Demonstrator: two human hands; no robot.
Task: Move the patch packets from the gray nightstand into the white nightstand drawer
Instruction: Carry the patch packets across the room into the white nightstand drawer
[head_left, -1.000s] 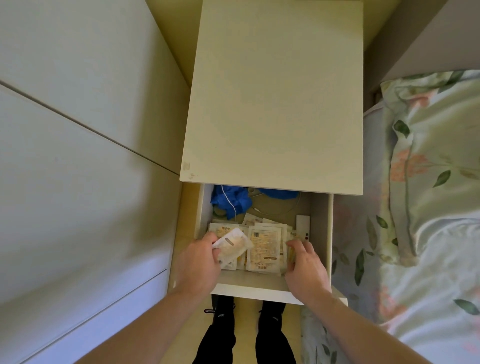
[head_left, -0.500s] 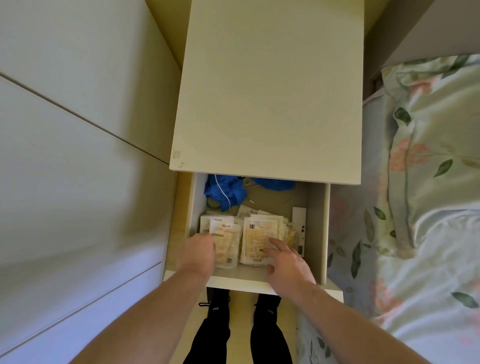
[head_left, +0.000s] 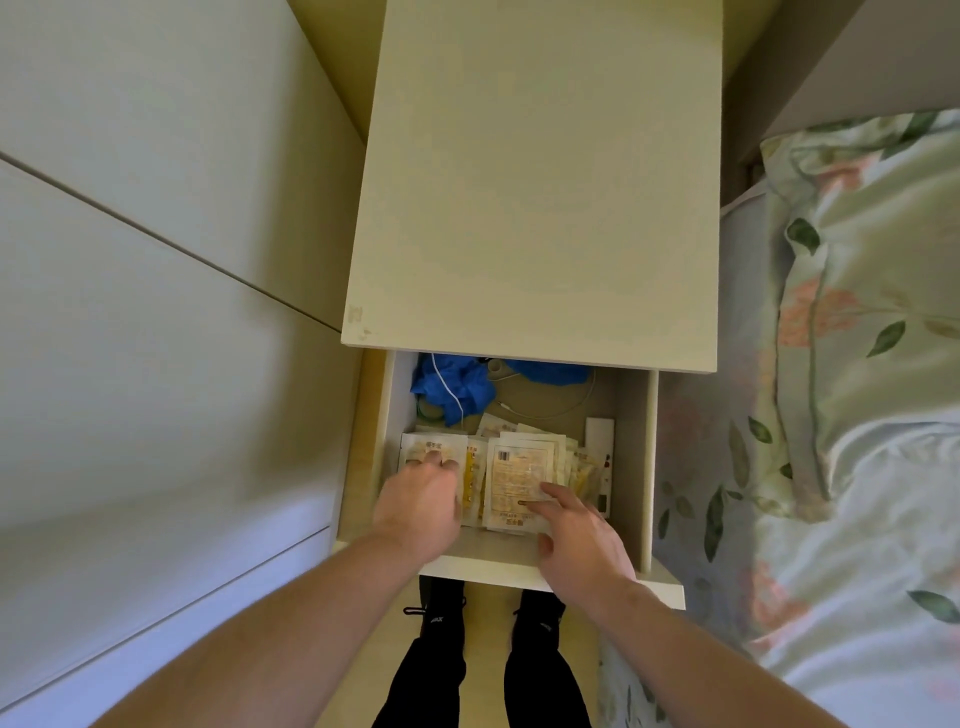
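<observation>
Low centre of frame, inside the white nightstand drawer (head_left: 631, 467), left hand (head_left: 418, 499) presses the left packet stack (head_left: 434, 447) flat; right hand (head_left: 582, 540), fingers straight, rests on the right packet stack (head_left: 522, 467) just beside.

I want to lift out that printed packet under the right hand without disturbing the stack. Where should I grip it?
Probably by its near edge, coming from the drawer front. The printed packet lies flat on top of the stack, so a pinch from above has nothing to catch; its near edge is exposed beside the right hand, while neighbouring packets crowd both sides.
</observation>
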